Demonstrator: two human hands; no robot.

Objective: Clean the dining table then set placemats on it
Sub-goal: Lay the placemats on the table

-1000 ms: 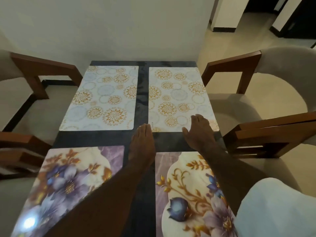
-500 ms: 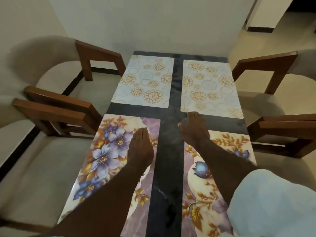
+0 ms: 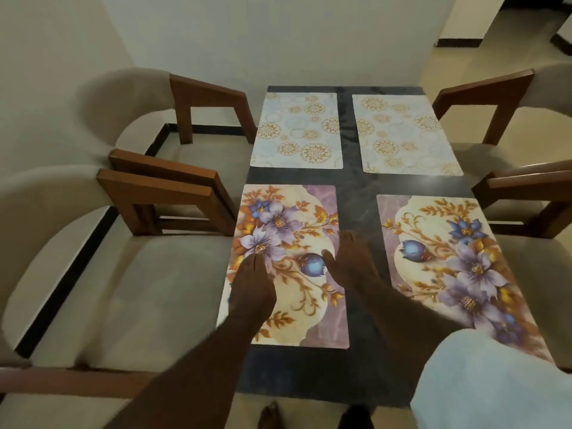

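Observation:
The dark marble dining table (image 3: 356,181) carries four placemats. Two pale mats with gold circle patterns lie at the far end, one on the left (image 3: 298,131) and one on the right (image 3: 402,133). Two floral purple mats lie nearer, one on the left (image 3: 288,230) and one on the right (image 3: 448,249). My left hand (image 3: 253,283) lies flat on the near left floral mat, fingers together. My right hand (image 3: 353,261) rests flat at that mat's right edge, partly on the bare dark strip. Neither hand holds anything.
Wooden-armed chairs with beige cushions flank the table: two on the left (image 3: 161,193) and two on the right (image 3: 526,187). A cream wall stands behind the far end. My feet (image 3: 272,413) show on the floor below the near table edge.
Both hands have drawn back from the far right pale mat towards me, across the dark gap, onto the near left floral mat. The view has pulled back, showing more of the table and chairs.

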